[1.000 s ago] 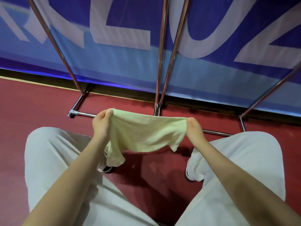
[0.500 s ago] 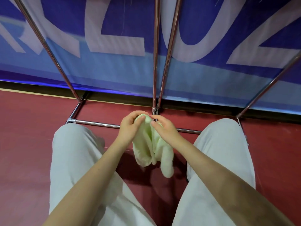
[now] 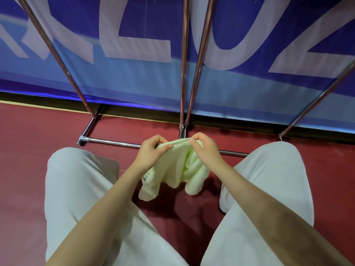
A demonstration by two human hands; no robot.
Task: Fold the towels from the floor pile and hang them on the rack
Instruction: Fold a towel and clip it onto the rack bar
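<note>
Blue banner point(image 3: 134, 79) with big pale letters fills the background, standing at the far edge of a dark red floor point(image 3: 28, 160). Chrome rack point(image 3: 183, 73) stands in front of the banner: slanted tubes run down to a low horizontal bar on the floor. Person's legs in light grey trousers point(image 3: 76, 189) sit spread on the near side of the rack's bar, a white shoe point(image 3: 223, 198) showing by the right leg. Pale yellow-green towel point(image 3: 172, 169) hangs bunched between the knees, just nearer than the rack's bar, off the floor. Left hand point(image 3: 151, 150) pinches the towel's top edge; right hand point(image 3: 203, 148) grips the same edge, both hands close together, fingers curled into the cloth.
</note>
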